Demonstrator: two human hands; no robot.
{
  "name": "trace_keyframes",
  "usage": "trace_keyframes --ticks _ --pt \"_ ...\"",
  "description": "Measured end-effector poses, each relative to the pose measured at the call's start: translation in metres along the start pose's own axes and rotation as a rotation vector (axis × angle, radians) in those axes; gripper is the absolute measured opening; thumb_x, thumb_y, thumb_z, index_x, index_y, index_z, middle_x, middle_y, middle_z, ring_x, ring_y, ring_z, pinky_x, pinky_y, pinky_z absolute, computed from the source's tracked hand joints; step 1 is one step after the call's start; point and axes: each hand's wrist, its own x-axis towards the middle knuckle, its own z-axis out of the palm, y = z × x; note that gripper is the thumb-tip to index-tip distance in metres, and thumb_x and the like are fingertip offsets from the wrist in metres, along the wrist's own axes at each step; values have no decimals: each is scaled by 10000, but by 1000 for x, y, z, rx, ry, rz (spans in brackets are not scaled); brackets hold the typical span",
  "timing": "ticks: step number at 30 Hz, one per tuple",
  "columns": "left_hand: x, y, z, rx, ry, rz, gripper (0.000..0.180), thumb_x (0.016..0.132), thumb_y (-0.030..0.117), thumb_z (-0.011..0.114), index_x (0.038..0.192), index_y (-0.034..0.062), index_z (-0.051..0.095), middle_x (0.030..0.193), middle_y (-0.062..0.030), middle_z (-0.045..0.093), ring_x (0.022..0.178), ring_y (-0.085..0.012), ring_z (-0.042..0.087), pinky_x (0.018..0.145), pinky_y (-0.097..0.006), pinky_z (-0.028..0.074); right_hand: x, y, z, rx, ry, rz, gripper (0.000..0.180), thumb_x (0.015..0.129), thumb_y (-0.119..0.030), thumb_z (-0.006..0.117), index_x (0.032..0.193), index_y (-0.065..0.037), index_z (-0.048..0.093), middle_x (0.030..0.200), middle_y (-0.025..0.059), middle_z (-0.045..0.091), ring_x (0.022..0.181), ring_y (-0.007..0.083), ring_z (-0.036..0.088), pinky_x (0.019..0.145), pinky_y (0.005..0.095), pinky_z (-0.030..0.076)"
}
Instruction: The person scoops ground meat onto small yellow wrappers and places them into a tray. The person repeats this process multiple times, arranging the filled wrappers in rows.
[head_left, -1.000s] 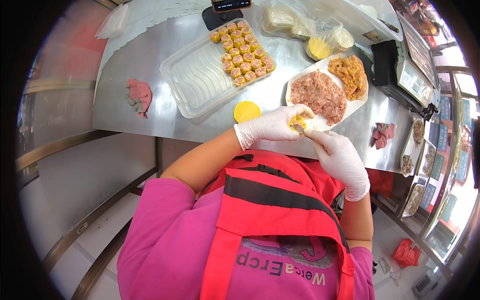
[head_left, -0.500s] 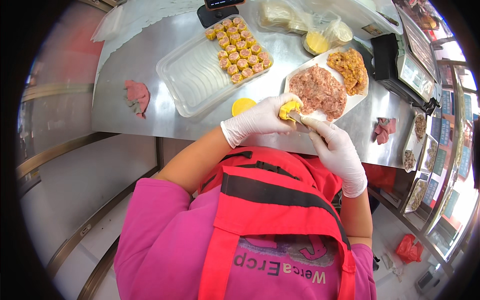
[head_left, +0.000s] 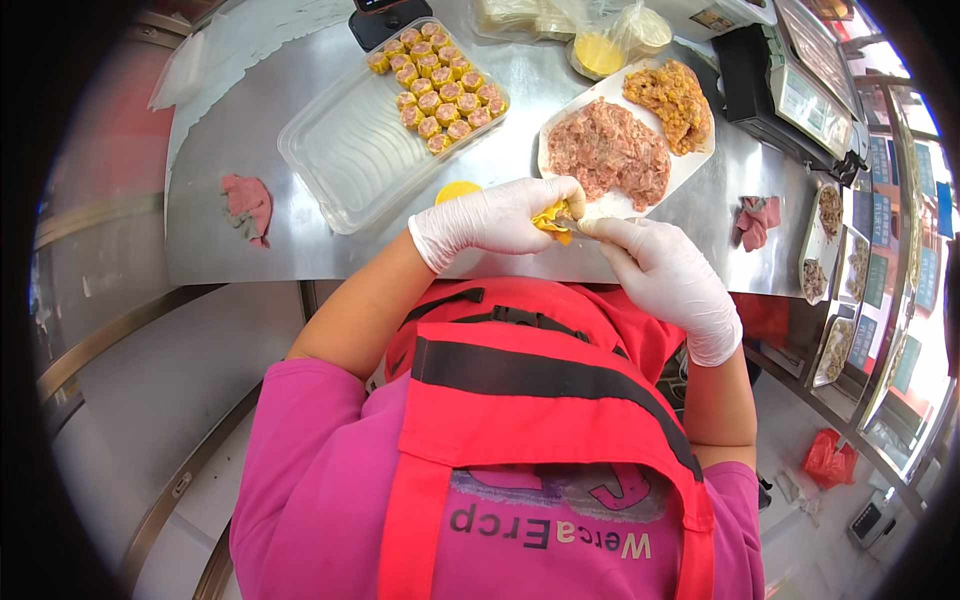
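- Cupping a thin, creased yellow wrapper (head_left: 549, 217) in curled fingers, the person's left hand (head_left: 500, 216) wears a wrinkled white glove; the fingers hide much of what the wrapper holds.
- The right hand (head_left: 665, 272), gloved likewise, pinches a slim, flat metal tool (head_left: 570, 225) between thumb and fingers, its end at the wrapper.
- Wrapper and tool meet between the two hands, above the near side of the smooth, shiny metal bench (head_left: 300, 246) and beside the lower edge of a white plate (head_left: 607, 207).
- The plate, straight-sided with angled corners, bears two mounds: coarse, moist pink minced meat (head_left: 610, 150) and, toward its far right, a lumpy orange-yellow mixture (head_left: 672, 105).
- A shallow, clear plastic tray (head_left: 316, 180) with rounded corners and a wavy ribbed base holds rows of small, squat filled dumplings (head_left: 440, 90), yellow-sided and pink-topped, grouped at its far right; the rest of the base is bare.
- A flat yellow disc (head_left: 458, 190) lies near the tray, partly behind the left hand.
- Beyond the plate, a filmy clear bag (head_left: 628, 33) contains round stacks, one yellow, one pale.
- Crumpled pink cloths lie to left (head_left: 248, 208) and right (head_left: 757, 220).
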Motion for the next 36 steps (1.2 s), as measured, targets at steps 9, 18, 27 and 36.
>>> trace_keyframes --ticks 9,18,27,36 --pt "6 0 16 -170 81 123 362 727 20 632 1082 57 570 927 -43 593 889 -148 575 814 -267 475 -2 1 6 -132 61 -87 219 856 -113 527 1041 -74 637 824 190 638 791 358 630 700 435 501" --pt "-10 -15 6 112 323 313 837 689 101 733 1411 110 311 1388 -136 366 1132 -250 508 919 -385 456 -7 4 13 -62 137 -67 225 865 -119 547 1070 -81 632 839 176 625 782 356 628 688 417 506" --pt "-8 -16 12 162 218 57 273 770 124 661 1020 54 576 856 -150 622 829 -271 616 753 -343 483 -9 9 34 94 190 -54 249 868 -91 547 1103 -70 626 927 194 643 853 370 632 762 415 511" --pt "-2 -5 8 349 6 87 192 737 112 616 902 31 562 823 -183 600 803 -359 597 708 -403 476 -11 8 37 107 132 -49 232 886 -103 523 1093 -56 617 941 203 647 876 379 626 772 427 508"
